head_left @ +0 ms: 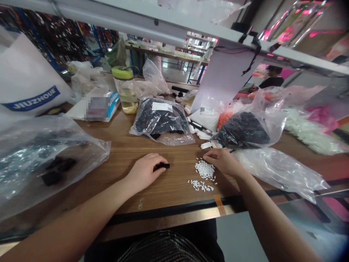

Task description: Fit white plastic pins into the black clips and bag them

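My left hand (pixel 145 170) rests low over the wooden table with its fingers closed round a small black plastic piece (pixel 164 165), whose end sticks out to the right. My right hand (pixel 221 160) is at the far right edge of a pile of small white pegs (pixel 205 169). Its fingers are curled and pressed together; whatever is between them, if anything, is too small to make out. More white pegs (pixel 201 186) lie scattered just in front of the pile. Beyond the right fingertips lies a small white piece (pixel 206 145).
A clear bag of black parts (pixel 160 118) lies behind my hands, another bag of black parts (pixel 242 129) to the right. A large clear bag (pixel 89 142) covers the left side. A lidded bottle (pixel 125 91) stands at the back. A shelf (pixel 174 27) spans overhead.
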### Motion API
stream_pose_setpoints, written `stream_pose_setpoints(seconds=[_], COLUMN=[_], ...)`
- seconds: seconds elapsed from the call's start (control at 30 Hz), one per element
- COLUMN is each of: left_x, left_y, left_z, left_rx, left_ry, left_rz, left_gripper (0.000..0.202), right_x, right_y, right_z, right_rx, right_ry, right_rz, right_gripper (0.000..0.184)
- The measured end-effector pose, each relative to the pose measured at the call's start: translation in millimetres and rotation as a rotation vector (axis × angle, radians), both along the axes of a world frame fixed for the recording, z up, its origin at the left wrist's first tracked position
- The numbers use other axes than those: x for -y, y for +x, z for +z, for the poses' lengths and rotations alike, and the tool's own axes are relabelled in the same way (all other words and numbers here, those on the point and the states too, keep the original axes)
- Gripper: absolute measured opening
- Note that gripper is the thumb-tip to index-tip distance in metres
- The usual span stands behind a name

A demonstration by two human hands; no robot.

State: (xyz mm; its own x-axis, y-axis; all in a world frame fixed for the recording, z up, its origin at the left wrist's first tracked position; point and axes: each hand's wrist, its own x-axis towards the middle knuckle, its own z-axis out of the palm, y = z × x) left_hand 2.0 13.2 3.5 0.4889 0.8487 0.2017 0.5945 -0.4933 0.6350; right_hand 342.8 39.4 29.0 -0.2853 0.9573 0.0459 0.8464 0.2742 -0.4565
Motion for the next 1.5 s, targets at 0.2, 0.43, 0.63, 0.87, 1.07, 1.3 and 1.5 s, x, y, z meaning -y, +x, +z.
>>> stream_pose_setpoints(seconds=[0.2,0.43,0.63,0.87,1.07,1.3,1.5], left_x=[1.5,3.8,6.9,10.8,12.2,16.2,20.7], left_y=[1.1,3.7,6.1,8.7,9.0,9.6,13.8], left_z=[0.1,-2.8,-3.4,0.2,-0.2,0.2,4.0], left_rx=[-0.008,0.015,0.047,0.072,0.068,0.059,0.077], left_ry=[-0.004,-0.004,-0.005,-0.009,0.004,0.009,-0.071], left_rz=[0.004,-0.007,-0.035,-0.051,-0.032,-0.016,0.052], left_gripper=[0.016,0.017,0.018,0.02,0.019,0.019,0.019], right_x=[-8.2,-10.7,-10.3,-14.7,-11.8,-15.6,19.0], right_y=[-15.9,-16.4,-7.2,-7.9,-4.8,-8.3,-68.8], right_z=[5.8,16.3,13.7,4.8,1.4,-0.9,14.4], right_rx=[0.169,0.244,0.193,0.176,0.159,0.113,-0.161], right_ry=[0.02,0.004,-0.013,-0.023,-0.023,-0.09,-0.042], right_rz=[0.064,0.188,0.097,0.051,0.025,-0.026,0.116], right_gripper=[0.017,0.023,0.022,0.021,0.021,0.018,0.015])
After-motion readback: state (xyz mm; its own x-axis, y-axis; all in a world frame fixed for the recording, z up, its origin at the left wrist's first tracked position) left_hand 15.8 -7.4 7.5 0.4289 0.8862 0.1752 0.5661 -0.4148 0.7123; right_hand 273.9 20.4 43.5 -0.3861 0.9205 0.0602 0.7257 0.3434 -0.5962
